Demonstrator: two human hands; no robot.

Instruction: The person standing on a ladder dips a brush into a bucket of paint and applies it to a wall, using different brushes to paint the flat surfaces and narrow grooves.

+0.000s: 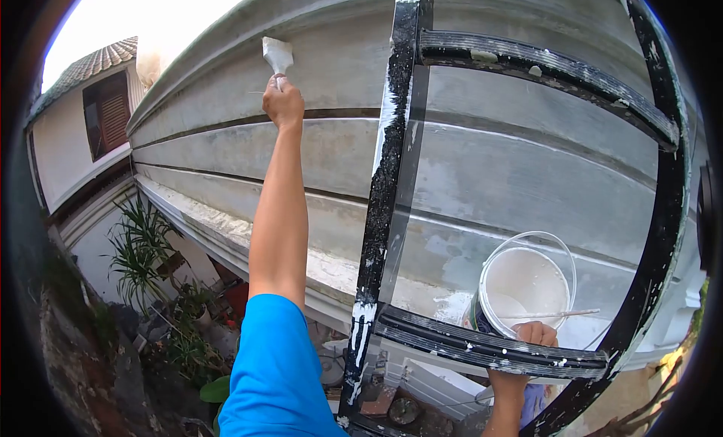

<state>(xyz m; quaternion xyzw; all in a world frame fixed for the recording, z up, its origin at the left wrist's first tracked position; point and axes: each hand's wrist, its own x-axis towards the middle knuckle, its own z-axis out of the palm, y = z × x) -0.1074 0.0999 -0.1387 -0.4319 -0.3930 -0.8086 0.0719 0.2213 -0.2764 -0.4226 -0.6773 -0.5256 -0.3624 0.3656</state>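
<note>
My left hand point(284, 103) is closed around the handle of a paintbrush point(278, 54), arm stretched out in a blue sleeve. The pale bristles point up against the grey wall point(335, 72), below its upper moulding. Lower right, my right hand point(535, 334) is closed at the bottom visible rung point(482, 348) of a black ladder, its fingers curled above the rung and its middle hidden behind it. Those fingertips are right by the rim of a white paint bucket point(525, 283). A thin stick point(553, 314) lies across the bucket's mouth, and its wire handle stands up.
The paint-spattered ladder point(385, 158) leans before the wall. A whitish ledge point(331, 275) runs along the wall's foot, with the bucket on it. Far below are plants point(143, 249), pots and building debris. A house with a shuttered window point(107, 115) stands at left.
</note>
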